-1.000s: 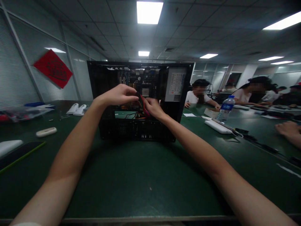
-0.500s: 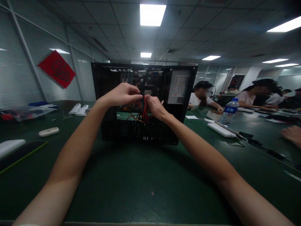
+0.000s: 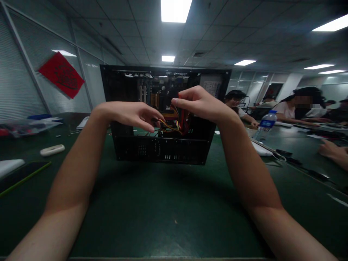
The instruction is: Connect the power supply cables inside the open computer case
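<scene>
A black computer case stands on its edge on the green table, its open side towards me. My left hand reaches in from the left, its fingers pinched on a dark connector at the end of a thin cable with yellow and orange wires. Higher and to the right, my right hand grips a bundle of power cables, mostly red, which hangs below its fingertips. Behind the hands the circuit board shows in part. The power supply fills the case's upper right corner.
On the left lie a white oblong item, a green-edged dark device and plastic bags. To the right stand a water bottle and a white device with cables. Other people sit along the table; one's hand rests at the right.
My right hand has moved up and right, drawing the red cable bundle with it. My left hand has come down and now pinches the connector of the yellow-orange cable. The view has shifted slightly.
</scene>
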A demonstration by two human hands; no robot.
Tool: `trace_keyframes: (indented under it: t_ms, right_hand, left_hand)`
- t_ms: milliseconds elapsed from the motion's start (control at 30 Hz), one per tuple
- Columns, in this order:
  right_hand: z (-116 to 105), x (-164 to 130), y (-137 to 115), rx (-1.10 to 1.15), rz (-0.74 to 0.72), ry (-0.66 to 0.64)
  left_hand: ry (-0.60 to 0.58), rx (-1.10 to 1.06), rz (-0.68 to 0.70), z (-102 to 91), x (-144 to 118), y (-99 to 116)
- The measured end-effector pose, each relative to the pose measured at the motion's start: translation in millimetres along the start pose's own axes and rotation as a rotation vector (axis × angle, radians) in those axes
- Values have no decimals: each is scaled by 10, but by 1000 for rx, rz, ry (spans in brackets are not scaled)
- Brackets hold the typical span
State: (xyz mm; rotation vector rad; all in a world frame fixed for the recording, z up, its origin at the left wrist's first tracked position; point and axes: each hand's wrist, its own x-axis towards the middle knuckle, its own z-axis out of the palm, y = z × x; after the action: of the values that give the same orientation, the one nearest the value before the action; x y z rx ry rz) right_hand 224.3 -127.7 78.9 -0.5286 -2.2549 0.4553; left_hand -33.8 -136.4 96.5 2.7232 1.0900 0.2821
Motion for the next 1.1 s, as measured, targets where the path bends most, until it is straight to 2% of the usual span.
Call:
trace_keyframes:
  t_ms: [67, 267, 400, 633, 833, 1000, 1100]
  right_hand:
    - [-65, -46, -36, 17, 10, 4]
    - [-67, -102, -56, 55, 21, -131]
    - [-31, -85, -51, 87, 39, -82]
    - [-22, -96, -40, 115, 70, -159]
    - [-57, -112, -82, 104, 56, -122]
    - [-112, -116, -74, 97, 43, -60]
    - [-111, -116, -73, 91, 36, -41]
  left_hand:
    - [-18, 36, -21, 7, 1, 29]
    - [174, 75, 73, -2, -45, 174]
    - [263, 125, 86, 26, -78, 262]
    - [260, 156, 159, 75, -61, 371]
    - [317, 118, 277, 138, 2, 325]
    - [345, 92, 285, 190, 55, 304]
    - [405, 137, 292, 190, 71, 302]
